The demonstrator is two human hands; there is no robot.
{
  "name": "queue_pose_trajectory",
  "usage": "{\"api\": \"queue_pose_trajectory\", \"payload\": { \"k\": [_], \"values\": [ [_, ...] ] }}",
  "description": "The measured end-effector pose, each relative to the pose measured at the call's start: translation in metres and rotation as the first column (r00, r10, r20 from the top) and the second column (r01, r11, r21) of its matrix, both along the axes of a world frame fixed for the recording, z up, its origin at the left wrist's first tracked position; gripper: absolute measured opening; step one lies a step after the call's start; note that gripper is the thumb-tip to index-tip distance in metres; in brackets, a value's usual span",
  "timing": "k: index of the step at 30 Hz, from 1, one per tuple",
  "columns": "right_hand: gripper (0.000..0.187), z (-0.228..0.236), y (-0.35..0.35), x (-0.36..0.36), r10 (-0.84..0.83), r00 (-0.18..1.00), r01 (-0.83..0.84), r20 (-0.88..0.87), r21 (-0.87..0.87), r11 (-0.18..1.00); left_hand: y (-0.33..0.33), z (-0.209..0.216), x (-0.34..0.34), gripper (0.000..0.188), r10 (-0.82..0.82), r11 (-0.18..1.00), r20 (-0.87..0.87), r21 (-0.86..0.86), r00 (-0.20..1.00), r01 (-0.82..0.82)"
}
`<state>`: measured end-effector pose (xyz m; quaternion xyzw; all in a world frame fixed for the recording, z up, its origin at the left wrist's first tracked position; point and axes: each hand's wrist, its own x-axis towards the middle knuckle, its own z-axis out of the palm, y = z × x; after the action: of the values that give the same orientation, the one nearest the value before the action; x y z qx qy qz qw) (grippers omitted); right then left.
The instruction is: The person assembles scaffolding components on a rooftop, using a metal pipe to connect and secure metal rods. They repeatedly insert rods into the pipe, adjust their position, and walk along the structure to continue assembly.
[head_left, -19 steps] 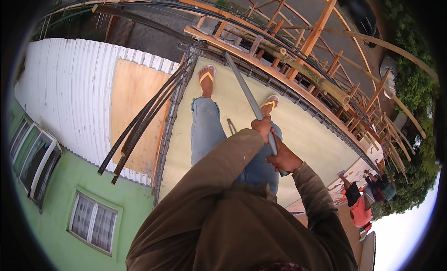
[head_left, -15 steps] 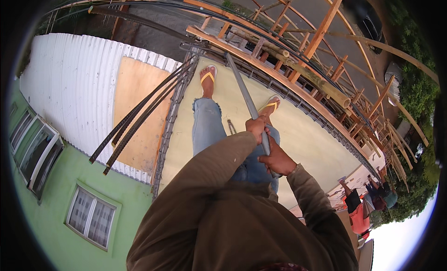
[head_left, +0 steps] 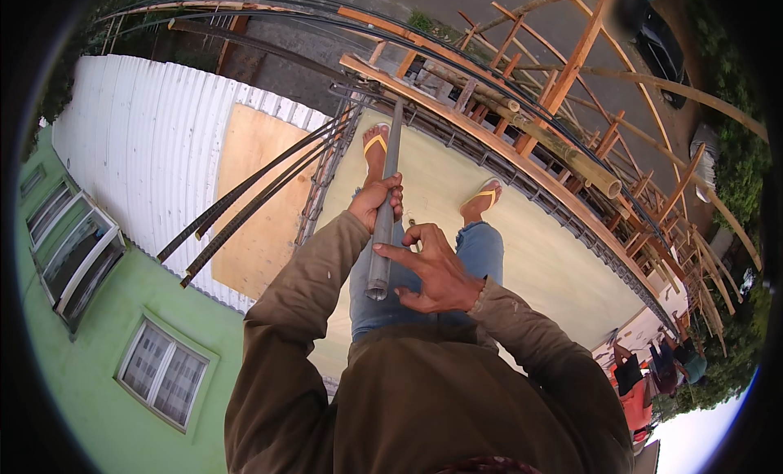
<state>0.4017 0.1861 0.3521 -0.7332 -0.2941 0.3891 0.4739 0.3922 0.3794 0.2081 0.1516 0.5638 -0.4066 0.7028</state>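
A long grey metal pipe (head_left: 390,156) runs from the rebar at the roof's corner back toward my body, its hollow near end facing me. Around its middle, my left hand (head_left: 378,202) is closed. My right hand (head_left: 440,268) is just right of the pipe's near end, fingers spread, the index fingertip at the pipe's side. At the pipe's far end there is bent rebar (head_left: 351,91); whether the pipe sits over a bar I cannot tell. A small tool (head_left: 411,222), mostly hidden by my right hand, lies on the pale panel (head_left: 444,172) between my feet.
Long rebar rods (head_left: 245,217) jut out to the left over a white corrugated roof (head_left: 151,148). A rebar cage (head_left: 522,189) and a plank edge (head_left: 473,119) line the far side. Beyond stands wooden scaffolding (head_left: 563,74). A green wall (head_left: 90,343) rises at the left.
The pipe's near end has swung left and toward me. My left hand has moved left with it, still gripping. My right hand has let go and spread its fingers.
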Motion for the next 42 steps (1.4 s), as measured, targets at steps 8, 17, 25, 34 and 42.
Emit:
{"api": "queue_pose_trajectory", "payload": {
  "k": [8, 17, 25, 34, 42],
  "values": [
    [0.025, -0.049, 0.134, 0.022, -0.141, 0.960, 0.001, 0.242, 0.500, 0.866, 0.067, 0.007, 0.025, 0.026, 0.036, 0.997, 0.009, -0.068, 0.999, -0.036],
    [0.023, -0.050, 0.108, 0.000, -0.277, 0.941, 0.131, 0.192, 0.550, 0.825, 0.032, 0.010, 0.010, 0.023, -0.004, 1.000, 0.090, 0.005, 0.996, 0.004],
    [0.023, -0.045, 0.130, 0.004, -0.340, 0.913, 0.193, 0.224, 0.496, 0.847, 0.051, 0.004, 0.008, 0.021, 0.044, 0.999, 0.115, -0.007, 0.992, -0.044],
    [0.020, -0.061, 0.148, 0.024, -0.220, 0.949, -0.005, 0.228, 0.705, 0.709, 0.064, 0.041, -0.038, 0.052, 0.062, 0.951, 0.334, 0.267, 0.940, -0.157],
    [0.023, -0.071, 0.173, 0.031, -0.310, 0.901, 0.025, 0.303, 0.677, 0.735, 0.048, 0.103, -0.092, 0.064, -0.436, -0.067, 0.511, 0.802, 0.741, -0.593]
  ]
}}
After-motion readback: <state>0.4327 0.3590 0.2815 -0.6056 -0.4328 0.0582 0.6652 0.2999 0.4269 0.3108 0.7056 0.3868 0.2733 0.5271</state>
